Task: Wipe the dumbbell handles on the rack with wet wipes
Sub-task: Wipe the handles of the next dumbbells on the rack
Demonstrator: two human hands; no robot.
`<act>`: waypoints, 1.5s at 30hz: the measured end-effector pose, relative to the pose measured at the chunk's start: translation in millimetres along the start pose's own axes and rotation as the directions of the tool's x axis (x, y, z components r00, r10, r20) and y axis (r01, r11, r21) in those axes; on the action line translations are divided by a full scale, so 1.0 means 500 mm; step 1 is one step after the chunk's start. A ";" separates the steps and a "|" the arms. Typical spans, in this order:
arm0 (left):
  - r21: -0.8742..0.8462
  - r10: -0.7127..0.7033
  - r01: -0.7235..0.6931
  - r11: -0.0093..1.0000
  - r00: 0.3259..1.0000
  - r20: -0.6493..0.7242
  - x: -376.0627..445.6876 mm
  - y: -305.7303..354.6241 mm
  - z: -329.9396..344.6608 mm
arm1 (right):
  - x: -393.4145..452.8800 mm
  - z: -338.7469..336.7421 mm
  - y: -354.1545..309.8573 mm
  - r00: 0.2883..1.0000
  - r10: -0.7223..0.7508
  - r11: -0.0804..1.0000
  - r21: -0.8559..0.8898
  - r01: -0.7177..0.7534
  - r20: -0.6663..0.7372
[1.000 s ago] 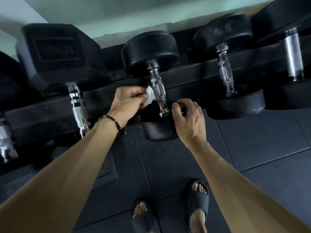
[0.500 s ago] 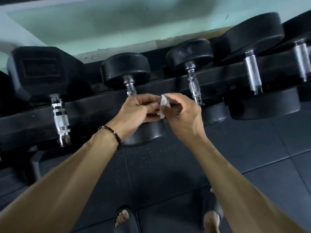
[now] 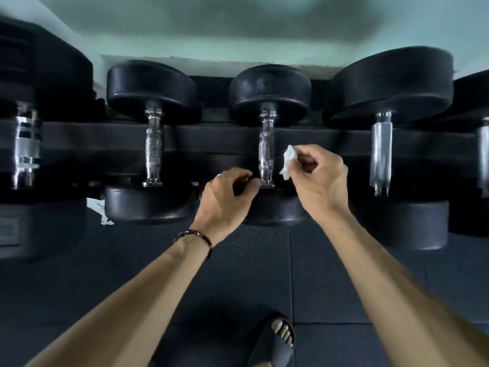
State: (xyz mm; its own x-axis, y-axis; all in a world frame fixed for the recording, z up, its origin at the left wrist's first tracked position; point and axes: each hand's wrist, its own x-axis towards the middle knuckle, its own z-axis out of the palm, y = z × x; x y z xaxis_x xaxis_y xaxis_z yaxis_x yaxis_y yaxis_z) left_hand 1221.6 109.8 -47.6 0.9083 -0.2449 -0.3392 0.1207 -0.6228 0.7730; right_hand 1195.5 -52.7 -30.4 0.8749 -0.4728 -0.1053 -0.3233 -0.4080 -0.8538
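- I see the right hand [image 3: 321, 181] pinching a crumpled white wet wipe [image 3: 288, 161] between thumb and fingertips, the other fingers curled in behind it.
- The wipe hangs just beside the centre dumbbell's chrome handle [image 3: 266, 152], at its 3 o'clock; I cannot tell whether it touches the metal.
- My left hand [image 3: 226, 201] sits at about 7 o'clock from that handle, fingers curled and holding nothing that I can see, its fingertips close to the handle's lower collar; contact is unclear.
- A dark beaded bracelet [image 3: 197, 238] rings the left wrist.
- The centre dumbbell lies across the black rack rail [image 3: 211, 139], one round rubber head at 12 o'clock and the other at 6 o'clock, partly hidden by both hands.
- At 9 o'clock from it lies a similar dumbbell with a knurled handle [image 3: 153, 148].
- At 3 o'clock lies a larger dumbbell with a thick, smooth handle [image 3: 381, 154].
- More weights show at both edges, too blurred to name closely.
- Below is dark rubber floor matting [image 3: 344, 274], and one foot in a black slide sandal [image 3: 275, 343] at 6 o'clock.
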 end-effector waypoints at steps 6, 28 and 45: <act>-0.064 0.011 -0.021 0.998 0.987 -0.159 0.006 -0.036 0.084 | 0.102 0.032 0.023 0.965 -0.252 0.921 -0.288 0.261 0.069; 0.000 0.051 -0.053 0.999 0.962 -0.266 0.017 -0.050 0.098 | 0.139 0.023 0.031 0.671 -0.328 0.707 -0.298 0.641 0.665; -0.007 0.081 -0.086 0.996 0.956 -0.283 0.019 -0.057 0.100 | 0.161 0.030 0.018 0.677 -0.346 0.680 -0.323 0.658 0.650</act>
State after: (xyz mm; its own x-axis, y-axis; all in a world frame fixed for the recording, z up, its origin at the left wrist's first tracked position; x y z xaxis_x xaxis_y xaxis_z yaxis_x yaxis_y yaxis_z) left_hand 1207.0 88.2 -99.6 0.9912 -0.0742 -0.1100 0.0446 -0.5942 0.8031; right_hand 1268.2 -82.6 -54.2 0.9385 0.3283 -0.1072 0.2389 -0.8412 -0.4852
